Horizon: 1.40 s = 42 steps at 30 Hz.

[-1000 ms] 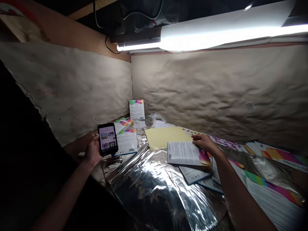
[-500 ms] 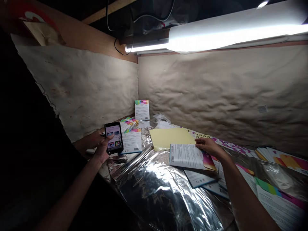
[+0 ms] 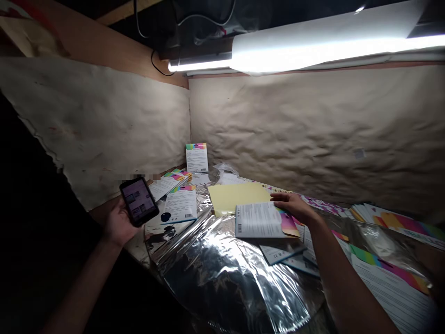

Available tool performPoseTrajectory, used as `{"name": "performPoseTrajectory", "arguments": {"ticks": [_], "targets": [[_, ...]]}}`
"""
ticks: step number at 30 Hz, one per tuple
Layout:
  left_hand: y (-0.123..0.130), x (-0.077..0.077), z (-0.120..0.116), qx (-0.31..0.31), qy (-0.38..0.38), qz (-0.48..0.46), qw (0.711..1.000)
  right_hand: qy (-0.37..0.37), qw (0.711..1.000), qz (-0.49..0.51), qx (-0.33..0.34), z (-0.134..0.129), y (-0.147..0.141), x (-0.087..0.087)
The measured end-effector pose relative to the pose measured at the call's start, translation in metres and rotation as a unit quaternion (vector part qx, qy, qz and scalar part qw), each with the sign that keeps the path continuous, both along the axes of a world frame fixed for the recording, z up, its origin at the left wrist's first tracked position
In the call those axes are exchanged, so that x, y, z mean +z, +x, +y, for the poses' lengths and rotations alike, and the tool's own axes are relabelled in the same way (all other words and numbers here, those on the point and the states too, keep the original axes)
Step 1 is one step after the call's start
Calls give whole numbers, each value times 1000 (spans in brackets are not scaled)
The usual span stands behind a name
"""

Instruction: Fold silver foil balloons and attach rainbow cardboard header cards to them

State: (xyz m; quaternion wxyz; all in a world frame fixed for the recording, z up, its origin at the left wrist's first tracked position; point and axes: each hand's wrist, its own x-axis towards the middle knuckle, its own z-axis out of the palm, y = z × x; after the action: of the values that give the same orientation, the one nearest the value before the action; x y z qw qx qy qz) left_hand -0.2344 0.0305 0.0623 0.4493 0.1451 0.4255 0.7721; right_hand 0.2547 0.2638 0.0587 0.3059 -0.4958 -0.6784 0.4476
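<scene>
My left hand (image 3: 120, 222) holds a black smartphone (image 3: 139, 201), its lit screen turned towards me. The phone is at the left, beside white printed packets with colourful tops, one of which (image 3: 181, 204) lies flat. On the right, my right hand (image 3: 294, 206) reaches over the upper right part of another packet (image 3: 259, 220), fingers stretched out along its far edge. That packet has a purple and orange end and lies over other packets (image 3: 278, 253). Just behind it is a plain yellow sheet (image 3: 236, 195). Whether my right thumb touches the packet is hard to see.
Shiny clear plastic (image 3: 222, 273) covers the front of the table. One packet (image 3: 196, 157) stands upright in the back corner. More packets (image 3: 389, 278) and colourful cards (image 3: 392, 220) lie at the right. A bright tube lamp (image 3: 313, 51) hangs above the papered wall.
The view has shifted slightly right. My left hand has moved left and tilted the phone, and its thumb has left the screen. My right hand and the packet beneath it stay nearly in place.
</scene>
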Motion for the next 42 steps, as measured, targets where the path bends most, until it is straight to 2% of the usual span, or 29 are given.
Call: {"name": "performPoseTrajectory", "arguments": {"ticks": [4,11,18,22,42], "targets": [[-5,-4,-9,-77,79,24,994,-26,998,57,13,-6,-2,5],[-5,-13,-4,-93,119,-23,988,-32,999,40,20,-4,-3,-3],[-2,-11,-7,-125,116,-10,985,-40,999,14,28,9,0,-14],[0,-11,-6,-118,118,11,986,-49,998,15,27,13,-1,-18],[-1,-13,-5,-118,90,22,989,-69,997,13,25,7,-5,-13]]}}
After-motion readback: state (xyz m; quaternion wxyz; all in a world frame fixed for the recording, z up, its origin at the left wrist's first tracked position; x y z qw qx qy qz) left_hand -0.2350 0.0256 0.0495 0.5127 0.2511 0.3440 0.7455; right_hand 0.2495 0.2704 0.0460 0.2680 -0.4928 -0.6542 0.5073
